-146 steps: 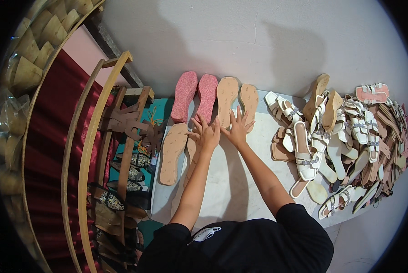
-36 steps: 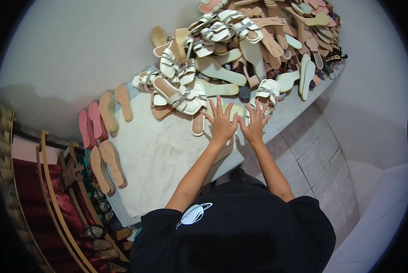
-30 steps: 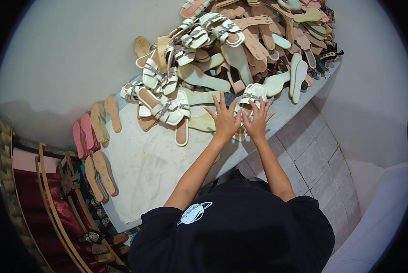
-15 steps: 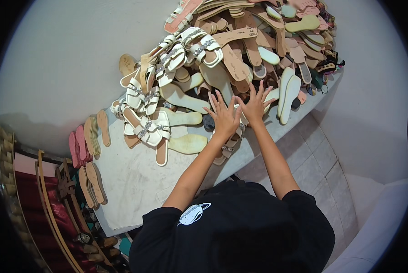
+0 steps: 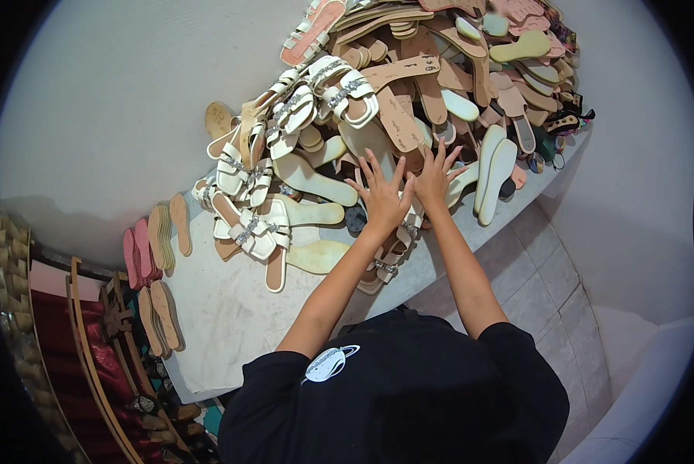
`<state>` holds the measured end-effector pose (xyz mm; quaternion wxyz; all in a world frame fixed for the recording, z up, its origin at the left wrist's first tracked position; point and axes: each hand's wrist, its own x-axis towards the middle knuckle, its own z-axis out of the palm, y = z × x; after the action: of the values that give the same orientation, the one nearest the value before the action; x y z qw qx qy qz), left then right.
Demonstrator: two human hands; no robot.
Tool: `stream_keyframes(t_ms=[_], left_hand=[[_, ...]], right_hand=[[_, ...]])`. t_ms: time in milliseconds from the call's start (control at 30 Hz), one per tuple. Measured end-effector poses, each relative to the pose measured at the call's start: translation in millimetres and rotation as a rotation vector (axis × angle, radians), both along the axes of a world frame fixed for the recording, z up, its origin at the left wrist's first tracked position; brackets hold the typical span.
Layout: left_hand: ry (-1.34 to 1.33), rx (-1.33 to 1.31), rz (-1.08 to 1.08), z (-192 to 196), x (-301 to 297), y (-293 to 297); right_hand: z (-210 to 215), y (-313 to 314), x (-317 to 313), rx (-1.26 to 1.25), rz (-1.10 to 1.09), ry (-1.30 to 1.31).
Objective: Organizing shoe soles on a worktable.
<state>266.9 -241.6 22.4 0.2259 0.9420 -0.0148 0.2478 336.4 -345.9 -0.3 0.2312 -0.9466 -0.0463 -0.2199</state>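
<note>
Fingers spread, my left hand [image 5: 385, 199] hovers over or rests on the near side of a heap of footwear parts; contact is hard to make out. Close beside it my right hand [image 5: 433, 182] is spread the same way, the thumbs nearly meeting. Neither holds anything. Partly hidden beneath my left wrist lie white strappy sandals [image 5: 378, 272] with glittery trim. Tan insoles [image 5: 398, 120] lie just beyond my fingertips. To the right sits a pair of pale soles [image 5: 498, 179], and a dark round piece [image 5: 354, 219] is next to my left hand.
Jewelled white sandals [image 5: 263, 238] are piled on the left of the pale table [image 5: 215, 332]. Pink insoles [image 5: 138, 251] and tan insoles [image 5: 161, 309] stand along its left edge. Wooden racks [image 5: 92, 348] are at lower left; walls flank the table, with tiled floor [image 5: 544, 286] at right.
The view has shifted slightly, so the heap and table appear a little lower. Both hands keep nearly the same spread pose, and nothing has been picked up.
</note>
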Motion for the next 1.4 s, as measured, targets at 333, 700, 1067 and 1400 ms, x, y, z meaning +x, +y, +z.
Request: stream_keyframes(t_ms=[333, 700, 1067, 1400], left_hand=[[-0.037, -0.021, 0.006, 4, 5, 5], [0.180, -0.120, -0.047, -8, -45, 7], [0.150, -0.277, -0.145, -24, -110, 36], [0.143, -0.425, -0.023, -20, -170, 81]], right_hand=[[0, -6, -31, 0.102, -0.003, -0.050], [-15, -27, -132, 0.197, -0.001, -0.078], [-17, -14, -218, 0.232, 0.229, -0.130], [-14, -14, -240, -0.019, 0.738, 0.054]])
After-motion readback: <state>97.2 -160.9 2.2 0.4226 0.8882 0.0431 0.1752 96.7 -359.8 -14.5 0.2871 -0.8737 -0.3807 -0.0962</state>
